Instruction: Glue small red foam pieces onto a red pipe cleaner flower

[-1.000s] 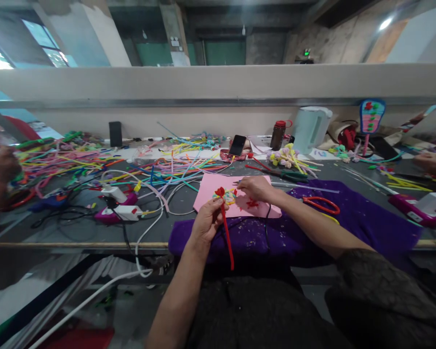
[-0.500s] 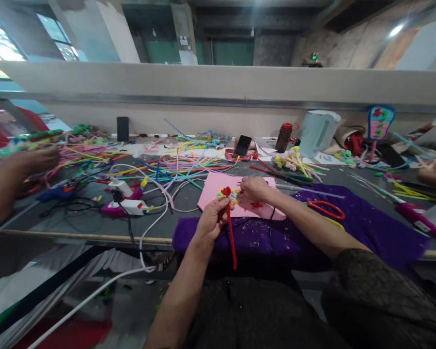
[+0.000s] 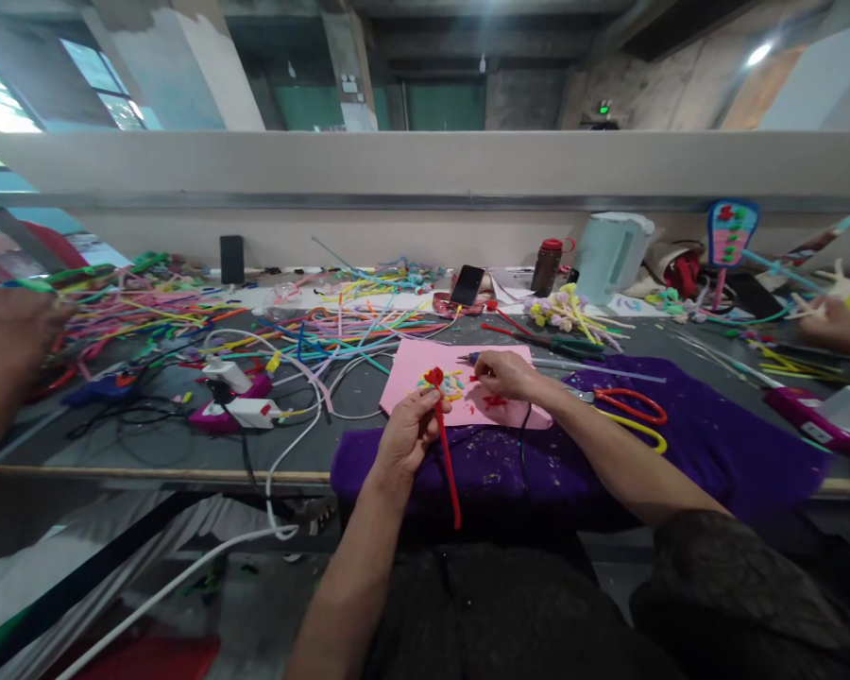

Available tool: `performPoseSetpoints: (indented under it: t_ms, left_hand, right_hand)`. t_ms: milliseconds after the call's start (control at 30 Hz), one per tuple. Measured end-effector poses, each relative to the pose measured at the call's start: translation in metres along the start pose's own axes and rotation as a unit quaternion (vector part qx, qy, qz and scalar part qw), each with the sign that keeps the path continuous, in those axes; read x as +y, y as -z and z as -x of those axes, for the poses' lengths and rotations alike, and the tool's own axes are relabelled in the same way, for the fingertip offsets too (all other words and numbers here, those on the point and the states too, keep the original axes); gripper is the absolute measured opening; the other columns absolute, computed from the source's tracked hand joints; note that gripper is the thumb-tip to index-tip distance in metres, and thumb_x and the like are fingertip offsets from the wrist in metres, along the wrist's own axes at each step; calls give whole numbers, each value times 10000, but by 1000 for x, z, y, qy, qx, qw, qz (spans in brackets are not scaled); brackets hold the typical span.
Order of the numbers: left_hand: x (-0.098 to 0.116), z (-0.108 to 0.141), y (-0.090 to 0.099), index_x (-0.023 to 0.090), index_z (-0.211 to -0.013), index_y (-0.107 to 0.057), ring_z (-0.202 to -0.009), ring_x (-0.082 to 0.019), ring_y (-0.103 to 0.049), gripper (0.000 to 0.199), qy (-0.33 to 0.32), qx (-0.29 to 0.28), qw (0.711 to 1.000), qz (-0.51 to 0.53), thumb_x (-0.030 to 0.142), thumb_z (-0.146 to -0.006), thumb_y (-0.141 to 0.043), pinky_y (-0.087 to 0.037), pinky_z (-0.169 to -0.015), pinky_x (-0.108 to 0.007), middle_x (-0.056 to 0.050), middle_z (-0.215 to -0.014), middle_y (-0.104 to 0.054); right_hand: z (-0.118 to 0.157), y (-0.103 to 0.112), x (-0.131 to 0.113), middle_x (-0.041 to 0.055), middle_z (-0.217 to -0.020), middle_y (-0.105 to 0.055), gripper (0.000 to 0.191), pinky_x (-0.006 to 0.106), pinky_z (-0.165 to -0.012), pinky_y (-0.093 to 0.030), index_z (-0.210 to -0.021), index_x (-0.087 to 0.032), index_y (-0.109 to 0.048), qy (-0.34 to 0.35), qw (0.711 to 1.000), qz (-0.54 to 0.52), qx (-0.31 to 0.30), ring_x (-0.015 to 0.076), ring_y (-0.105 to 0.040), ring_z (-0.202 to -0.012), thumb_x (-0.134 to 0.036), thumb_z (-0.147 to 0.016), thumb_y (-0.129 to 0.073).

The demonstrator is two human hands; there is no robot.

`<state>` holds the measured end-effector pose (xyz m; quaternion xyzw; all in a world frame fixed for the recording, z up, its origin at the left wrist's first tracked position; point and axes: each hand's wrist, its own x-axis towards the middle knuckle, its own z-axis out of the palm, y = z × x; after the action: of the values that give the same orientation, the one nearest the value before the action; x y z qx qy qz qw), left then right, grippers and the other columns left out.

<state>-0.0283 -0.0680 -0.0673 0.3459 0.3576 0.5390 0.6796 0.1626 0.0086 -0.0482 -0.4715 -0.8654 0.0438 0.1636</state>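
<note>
My left hand (image 3: pixel 412 430) pinches a red pipe-cleaner flower (image 3: pixel 434 377) just below its head, and the long red stem (image 3: pixel 449 472) hangs down over the purple cloth. My right hand (image 3: pixel 502 376) is closed above the pink sheet (image 3: pixel 403 364), right of the flower; whatever its fingertips hold is too small to make out. A pen-like tool (image 3: pixel 473 359) shows just behind that hand. Small yellow and blue pieces (image 3: pixel 453 382) and red bits (image 3: pixel 494 401) lie on the sheet.
Scissors (image 3: pixel 630 404) lie right of my right forearm on the purple cloth (image 3: pixel 737 425). Power strips (image 3: pixel 212 416) with cables stand left. Pipe cleaners (image 3: pixel 368 321), a bottle (image 3: pixel 547 267) and a jug (image 3: pixel 613 260) are behind. Other people's hands (image 3: pixel 10 331) show at both sides.
My right hand has shifted slightly right, away from the flower, uncovering more small pieces and the pen-like tool. My left hand still holds the flower. The view has shifted a little.
</note>
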Motion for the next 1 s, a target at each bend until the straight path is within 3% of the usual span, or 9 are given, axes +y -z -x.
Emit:
performPoseSetpoints:
  t_ms: [200, 433, 600, 767, 833, 1000]
  left_hand:
    - [-2, 0, 1, 131, -711, -548, -306, 3, -387, 193, 2, -11, 1000, -6, 276, -647, -657, -224, -277, -109, 24, -580, -602]
    - [-3, 0, 4, 132, -749, -549, -306, 5, -387, 205, -5, -16, 1000, -3, 286, -662, -653, -223, -275, -104, 30, -592, -606]
    - [-5, 1, 5, 129, -720, -546, -308, 11, -372, 193, -8, -23, 1000, -3, 290, -673, -644, -220, -283, -105, 33, -588, -599]
    - [-4, 2, 4, 135, -733, -546, -302, 9, -367, 195, -17, -19, 1000, -11, 295, -677, -642, -210, -278, -112, 35, -591, -599]
    - [-3, 0, 4, 126, -718, -552, -293, 9, -347, 200, -14, -19, 1000, -17, 303, -683, -637, -198, -271, -117, 36, -565, -583]
    - [-1, -9, -2, 121, -720, -563, -297, 8, -334, 204, -10, -22, 1000, -13, 308, -685, -637, -191, -270, -121, 35, -547, -569]
  right_hand:
    - [0, 0, -4, 56, -916, -658, 261, 208, -678, -381, -916, -156, -645, 15, 996, -79, 26, 136, -574, -775, -114, -750, -448]
    - [1, -5, -5, 14, -693, -623, 196, 194, -542, -351, -828, -146, -611, -5, 991, -127, 41, 111, -530, -594, -112, -683, -484]
    - [2, -6, -6, -17, -590, -578, 115, 183, -476, -330, -783, -144, -596, -9, 982, -184, 32, 90, -513, -502, -185, -720, -509]
    - [1, -6, -7, -9, -597, -584, 163, 191, -457, -356, -801, -132, -614, -8, 972, -233, 24, 89, -524, -472, -232, -762, -491]
    - [2, -6, -8, -15, -582, -572, 183, 186, -429, -364, -826, -132, -609, -11, 958, -286, 11, 87, -523, -450, -256, -771, -486]
    - [11, 2, -20, -42, -512, -521, 210, 170, -355, -351, -854, -130, -612, -16, 886, -462, -37, 71, -476, -377, -290, -740, -538]
